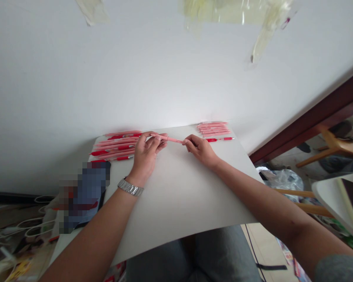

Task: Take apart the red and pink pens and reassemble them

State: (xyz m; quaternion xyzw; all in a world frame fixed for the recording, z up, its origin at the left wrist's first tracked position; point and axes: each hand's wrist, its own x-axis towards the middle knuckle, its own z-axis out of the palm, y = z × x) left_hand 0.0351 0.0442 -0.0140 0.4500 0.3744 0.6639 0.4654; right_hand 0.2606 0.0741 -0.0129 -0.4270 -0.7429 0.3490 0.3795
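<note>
A pink pen is held level between both hands, above the far part of the white table. My left hand grips its left end between thumb and fingers. At its right end, my right hand pinches the tip with closed fingers. Left of my left hand lie several pink and red pens, partly hidden by that hand. Behind my right hand is a neat row of pink pens, with a red pen just in front of it.
A white wall rises along the table's far edge. A dark flat object, mostly blurred out, lies at the table's left edge. Cables are on the left floor; a wooden chair and plastic bag are at right.
</note>
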